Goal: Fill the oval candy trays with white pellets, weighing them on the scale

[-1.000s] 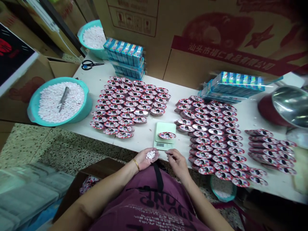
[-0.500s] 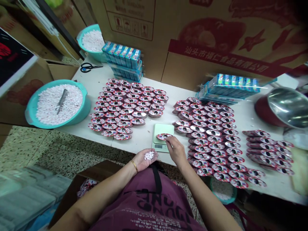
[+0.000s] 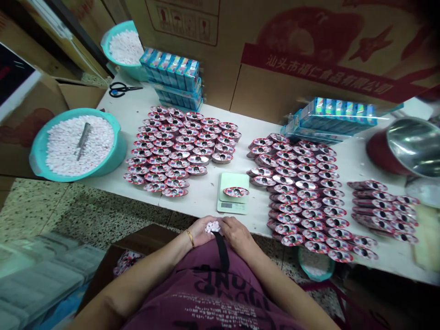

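Cupped palm up near the table's front edge, my left hand (image 3: 201,230) holds a small heap of white candies (image 3: 212,227). My right hand (image 3: 237,233) meets it from the right, its fingers curled in at the heap; whatever they pinch is hidden. Just beyond both hands is a pale green digital scale (image 3: 225,183), with one red-and-white oval-topped pack (image 3: 235,192) lying on its plate. Similar packs stand in tight rows left (image 3: 178,155) and right (image 3: 311,197) of the scale, dark round spots in their tops.
A turquoise basin (image 3: 118,158) of white candies with a metal scoop-like tool (image 3: 83,140) stands left; another basin (image 3: 106,43) sits behind. Scissors (image 3: 118,89), wrapped blue boxes (image 3: 172,73), a metal bowl (image 3: 412,146) and more packs (image 3: 381,206) line the table. A large carton (image 3: 261,91) walls the back.
My right hand has let go of the pack on the scale and come back to the candies in my left palm. The view has shifted slightly.
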The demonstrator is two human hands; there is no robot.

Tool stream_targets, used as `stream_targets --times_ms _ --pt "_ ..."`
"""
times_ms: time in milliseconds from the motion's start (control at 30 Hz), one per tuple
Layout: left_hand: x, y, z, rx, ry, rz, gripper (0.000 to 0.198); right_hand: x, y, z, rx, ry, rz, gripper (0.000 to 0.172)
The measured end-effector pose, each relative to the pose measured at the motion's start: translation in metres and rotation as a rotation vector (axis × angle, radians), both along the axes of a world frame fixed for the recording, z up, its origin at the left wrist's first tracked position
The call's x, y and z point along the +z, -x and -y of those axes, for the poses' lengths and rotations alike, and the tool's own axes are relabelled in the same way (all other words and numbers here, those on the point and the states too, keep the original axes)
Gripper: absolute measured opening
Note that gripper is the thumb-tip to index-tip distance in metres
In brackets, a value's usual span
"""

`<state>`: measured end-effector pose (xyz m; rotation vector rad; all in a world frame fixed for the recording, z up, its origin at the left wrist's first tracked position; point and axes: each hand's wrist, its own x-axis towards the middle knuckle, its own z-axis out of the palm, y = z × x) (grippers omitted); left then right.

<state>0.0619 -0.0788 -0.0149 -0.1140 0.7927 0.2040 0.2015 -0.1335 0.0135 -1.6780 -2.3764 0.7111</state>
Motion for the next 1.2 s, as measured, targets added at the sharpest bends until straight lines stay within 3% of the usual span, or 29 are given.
stream_targets --times_ms 133,233,433,533,633,800,900,1067,1200 --pt "0.002 0.000 0.002 -0.077 -0.086 -0.018 0.016 0.000 -0.004 0.006 -0.013 -0.015 -0.029 0.016" --pt "0.002 -0.001 0.001 -0.064 -0.137 -0.065 0.015 0.005 -0.007 0.009 -0.064 -0.042 -0.125 0.017" --pt "0.004 -0.002 -0.004 -0.058 -0.120 -0.063 0.022 0.005 -0.043 -0.029 -0.457 -0.197 -0.271 0.019" --pt "0.008 -0.001 -0.005 -0.060 -0.134 -0.065 0.025 -0.001 -0.057 -0.044 -0.529 -0.236 -0.281 0.020" --pt "0.009 0.001 -0.004 -0.069 -0.146 -0.036 0.027 -0.002 -0.048 -0.032 -0.477 -0.199 -0.284 0.024" --pt "0.005 0.000 0.001 -0.075 -0.211 0.040 0.022 0.006 -0.008 0.002 -0.151 0.002 -0.241 0.030" --pt "0.004 -0.001 0.003 -0.123 -0.220 0.053 0.023 0.008 -0.003 0.006 -0.155 0.072 -0.246 0.026" --pt "0.010 -0.001 0.003 -0.219 -0.215 0.083 0.022 0.007 -0.016 0.005 -0.230 0.199 -0.339 0.005" --pt "0.014 -0.002 0.002 -0.224 -0.221 0.080 0.022 0.010 -0.016 0.008 -0.292 0.211 -0.411 0.007"
